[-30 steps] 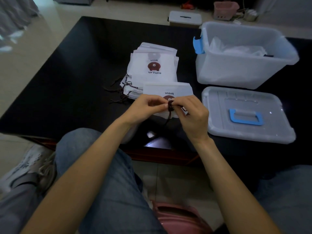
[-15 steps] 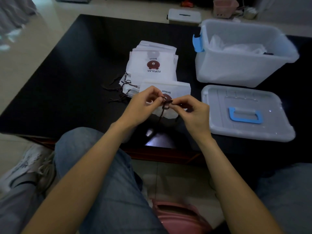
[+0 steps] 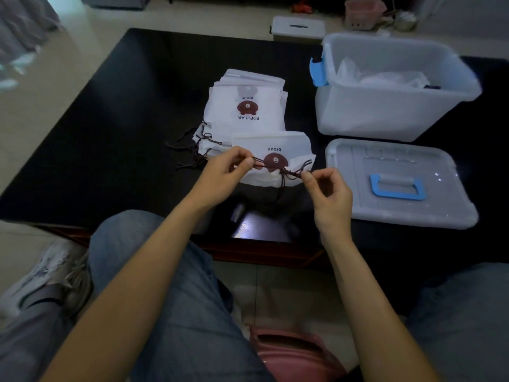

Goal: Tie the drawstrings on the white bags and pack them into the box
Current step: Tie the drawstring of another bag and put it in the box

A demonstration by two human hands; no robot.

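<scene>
- Left hand pinches one end of the dark drawstring; right hand pinches the other end, cord stretched between them.
- The white bag lies on the table just beyond both hands, gathered mouth toward the person.
- Stack of bags sits farther out, beyond the left hand; loose cords trail at its left.
- Open box stands beyond the right hand; lid lies flat just right of it.
- Judgement: bag looks light, thin, floppy; cord thin and likely slippery. Grip the cord ends close to the knot; lift the bag by its gathered neck.
</scene>
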